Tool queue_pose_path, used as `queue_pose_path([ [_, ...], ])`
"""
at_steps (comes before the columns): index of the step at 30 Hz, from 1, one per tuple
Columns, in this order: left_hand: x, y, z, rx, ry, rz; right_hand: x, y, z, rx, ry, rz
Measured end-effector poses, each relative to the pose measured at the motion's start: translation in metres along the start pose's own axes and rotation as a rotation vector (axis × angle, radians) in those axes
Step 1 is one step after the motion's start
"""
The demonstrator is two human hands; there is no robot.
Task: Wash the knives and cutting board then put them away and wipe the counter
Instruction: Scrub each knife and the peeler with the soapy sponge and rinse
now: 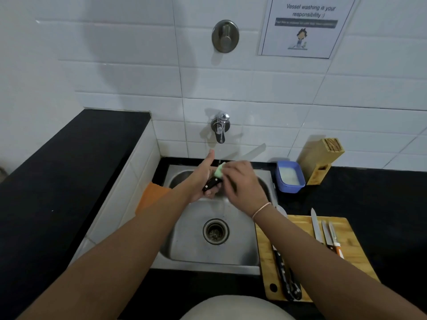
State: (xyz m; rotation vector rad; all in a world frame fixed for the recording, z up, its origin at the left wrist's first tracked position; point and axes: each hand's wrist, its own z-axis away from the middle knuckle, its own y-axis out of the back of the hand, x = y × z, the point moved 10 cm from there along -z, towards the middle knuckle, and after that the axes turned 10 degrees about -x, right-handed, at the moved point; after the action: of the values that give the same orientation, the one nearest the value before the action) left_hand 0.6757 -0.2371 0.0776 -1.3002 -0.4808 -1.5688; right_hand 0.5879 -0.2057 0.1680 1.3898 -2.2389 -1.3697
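Note:
Over the steel sink, my left hand holds a large knife by its black handle. Its blade points up and to the right toward the wall. My right hand grips a green sponge against the blade near the handle. A wooden cutting board lies on the counter right of the sink. On it rest three small knives and a black-handled knife, partly under my right forearm.
A tap juts from the tiled wall above the sink. A blue tub and a wooden knife block stand at the back right. An orange cloth hangs on the sink's left rim. Black counter runs on both sides.

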Motion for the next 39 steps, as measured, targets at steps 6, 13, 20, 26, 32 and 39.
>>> queue_pose_path([
  [6,-0.001,0.006,-0.004,0.183,-0.015,0.16,-0.026,-0.003,-0.003,-0.075,0.206,0.059],
  [13,0.001,-0.008,-0.014,0.089,-0.063,0.164,0.027,0.028,-0.003,0.109,-0.1,0.059],
  [20,-0.003,-0.006,-0.022,0.139,-0.048,0.266,0.007,0.022,0.007,-0.041,0.139,0.089],
  [26,0.0,-0.01,-0.04,0.115,-0.055,0.35,-0.009,0.023,0.007,0.021,0.122,0.05],
  [32,0.006,-0.021,-0.03,0.051,-0.06,0.202,0.02,0.037,0.013,-0.023,0.092,0.117],
  [39,0.021,-0.018,-0.025,0.045,-0.115,-0.152,0.083,0.069,0.009,0.019,-0.223,0.146],
])
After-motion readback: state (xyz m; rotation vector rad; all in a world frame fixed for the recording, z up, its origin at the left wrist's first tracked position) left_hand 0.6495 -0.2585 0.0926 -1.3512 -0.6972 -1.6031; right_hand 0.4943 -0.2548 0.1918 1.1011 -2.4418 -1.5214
